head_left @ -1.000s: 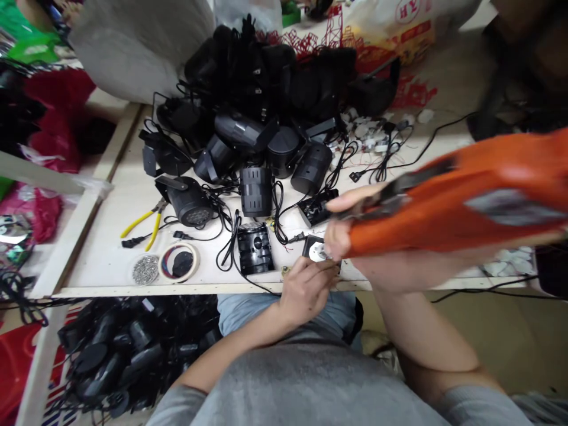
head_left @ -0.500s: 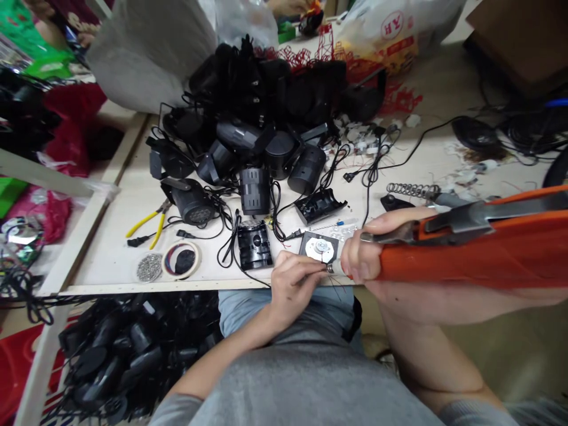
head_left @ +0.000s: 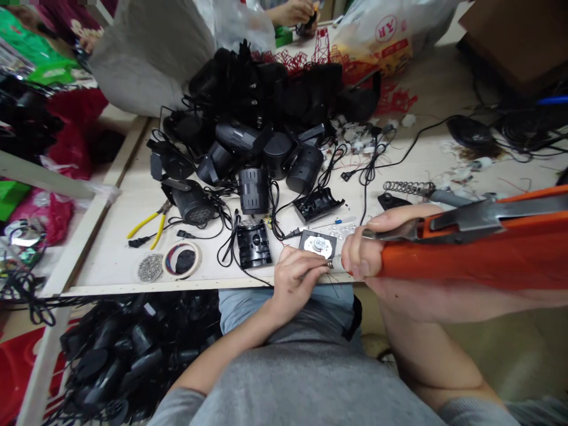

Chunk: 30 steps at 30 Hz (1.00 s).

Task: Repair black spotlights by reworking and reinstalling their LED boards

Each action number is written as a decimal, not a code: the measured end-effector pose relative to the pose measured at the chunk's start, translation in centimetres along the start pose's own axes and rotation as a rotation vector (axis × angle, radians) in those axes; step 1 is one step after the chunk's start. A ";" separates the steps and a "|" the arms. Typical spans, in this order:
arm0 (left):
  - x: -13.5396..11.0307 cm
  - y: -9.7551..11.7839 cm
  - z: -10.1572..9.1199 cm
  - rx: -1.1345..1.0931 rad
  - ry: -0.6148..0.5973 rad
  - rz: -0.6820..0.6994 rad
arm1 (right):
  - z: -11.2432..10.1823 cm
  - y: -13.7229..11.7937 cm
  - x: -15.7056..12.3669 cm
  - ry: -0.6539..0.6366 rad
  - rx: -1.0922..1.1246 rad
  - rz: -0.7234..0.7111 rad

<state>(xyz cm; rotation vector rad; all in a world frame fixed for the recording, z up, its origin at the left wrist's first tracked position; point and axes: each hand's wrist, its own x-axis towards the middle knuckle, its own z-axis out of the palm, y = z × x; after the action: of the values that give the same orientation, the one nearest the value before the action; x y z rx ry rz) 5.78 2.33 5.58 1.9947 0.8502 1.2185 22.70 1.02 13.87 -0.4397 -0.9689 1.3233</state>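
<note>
My right hand [head_left: 361, 251] is wrapped round an orange electric screwdriver [head_left: 461, 254], which has a long metal lever on top and points left. My left hand [head_left: 295, 278] is closed in a pinch at the screwdriver's metal tip; whatever is between those fingers is too small to make out. Just beyond the tip lies a square dark plate [head_left: 304, 238] with a white round disc [head_left: 320, 244] on it. Thin wires [head_left: 335, 287] hang below the tip at the table edge. An open black half-housing [head_left: 254, 244] rests left of the plate, and a second half-housing [head_left: 318, 205] behind it.
Black spotlights [head_left: 253, 189] with cords pile up behind. Left are yellow-handled pliers [head_left: 144, 228], a heap of screws [head_left: 149, 268] and a tape roll [head_left: 166, 260]. A spring-type iron holder [head_left: 408, 188] stands right. Another person's hand [head_left: 299, 10] works across the table.
The view has shifted slightly. Both hands stay at the screwdriver tip, the left fingers only a little shifted. The other person's hand across the table has moved.
</note>
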 end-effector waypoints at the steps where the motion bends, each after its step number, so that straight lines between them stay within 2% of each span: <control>1: 0.1 -0.1 0.0 0.014 -0.010 0.010 | 0.2 -0.1 0.1 0.008 -0.033 -0.010; 5: 0.6 -0.6 0.0 0.167 -0.019 0.037 | -0.5 0.4 0.8 0.055 -0.099 -0.077; 10: 1.4 -1.9 1.0 0.269 -0.070 -0.032 | -2.4 2.4 2.3 0.142 -0.177 -0.144; 14: 1.4 -2.7 1.8 0.298 -0.130 -0.105 | -2.6 3.3 3.1 0.228 -0.186 -0.101; 19: 1.6 -2.7 1.9 0.280 -0.154 -0.148 | -2.4 3.7 3.1 0.284 -0.240 -0.048; 22: 1.7 -2.6 1.8 0.257 -0.162 -0.160 | -2.7 4.0 3.3 0.266 -0.248 -0.028; 27: 1.9 -2.6 1.9 0.250 -0.159 -0.176 | -4.0 3.9 4.0 0.144 -0.213 0.019; 30: 1.9 -2.6 1.8 0.249 -0.170 -0.186 | -4.1 3.6 4.0 0.109 -0.234 0.078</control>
<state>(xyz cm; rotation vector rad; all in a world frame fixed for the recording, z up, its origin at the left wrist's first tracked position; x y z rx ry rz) 7.66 5.02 3.84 2.1220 1.1167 0.8602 23.57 6.70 10.19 -0.7274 -1.0276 1.2469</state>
